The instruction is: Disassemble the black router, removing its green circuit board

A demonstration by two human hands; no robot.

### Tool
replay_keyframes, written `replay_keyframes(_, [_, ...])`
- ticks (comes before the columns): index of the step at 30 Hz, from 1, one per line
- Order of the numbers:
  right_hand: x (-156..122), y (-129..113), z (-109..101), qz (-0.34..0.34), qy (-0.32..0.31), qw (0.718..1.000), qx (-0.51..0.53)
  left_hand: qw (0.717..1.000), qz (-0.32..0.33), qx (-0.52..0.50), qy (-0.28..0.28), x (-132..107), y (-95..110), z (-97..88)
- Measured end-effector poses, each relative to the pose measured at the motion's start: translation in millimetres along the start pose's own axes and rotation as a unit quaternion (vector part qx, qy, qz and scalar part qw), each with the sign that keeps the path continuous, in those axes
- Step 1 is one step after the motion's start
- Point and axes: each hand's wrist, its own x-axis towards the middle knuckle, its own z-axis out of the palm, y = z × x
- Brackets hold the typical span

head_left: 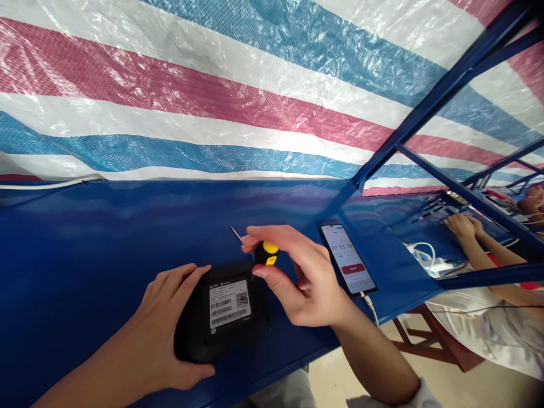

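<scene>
two hands work on one black box (229, 311), label (230, 302) side up on a blue table (85, 255), near its front edge. left hand (165, 334) wraps the box's left side, fingers over the top, thumb at the near edge: clamped on it. right hand (297, 277), just right of the box, pinches a yellow-capped screwdriver (267, 253) between thumb and fingertips; the tool stands at the box's far right corner, tip hidden. a thin white pin (236, 232) lies just beyond the box. a phone (347, 258) showing a timer lies well right of the box, a white cable (370, 306) leaving its near end. farther right of the box, a co-worker's hands (463, 225) show; a striped tarp (212, 102) hangs behind. risk, as judged: the box sits close to the table's edge, so a hard push from the screwdriver could slide it off if the left grip loosens; a slipped tip could scar the casing.
</scene>
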Motion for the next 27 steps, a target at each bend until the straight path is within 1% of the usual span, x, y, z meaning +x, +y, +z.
replay_keyframes(2, [-2,0,0,0.008,-0.023,0.999,0.03,1.0,-0.002,-0.001,0.0,0,0,0.3])
replay_keyframes(4, [-2,1,0,-0.009,-0.04,0.998,0.042,1.0,-0.007,-0.002,-0.003,-1,-1,0.8])
replay_keyframes(6, [-1,2,-1,-0.034,-0.03,0.999,0.018,1.0,-0.011,-0.003,-0.004,-1,-1,1.1])
replay_keyframes(10, [3,2,0,-0.056,0.012,0.996,-0.061,1.0,-0.008,-0.002,-0.007,-2,-2,0.9])
replay_keyframes(13, [3,-1,3,-0.05,-0.004,0.998,-0.034,1.0,-0.001,-0.004,-0.007,-1,-2,0.5])
replay_keyframes(18, [0,-3,3,0.001,-0.035,0.999,0.031,1.0,-0.008,-0.008,-0.007,-1,0,-0.2])
replay_keyframes(20, [-1,-4,2,-0.008,-0.042,0.999,0.034,1.0,-0.004,-0.007,-0.004,-1,0,-0.3])
replay_keyframes(23, [1,-6,0,-0.03,-0.043,0.999,0.012,1.0,-0.001,-0.009,0.002,-1,-2,1.3])
replay_keyframes(25, [2,-7,0,-0.038,-0.037,0.999,-0.009,1.0,-0.003,-0.009,0.012,-2,-4,3.9])
replay_keyframes(27, [3,-7,2,-0.055,-0.019,0.998,-0.022,1.0,-0.002,-0.004,0.025,-2,-7,7.0])
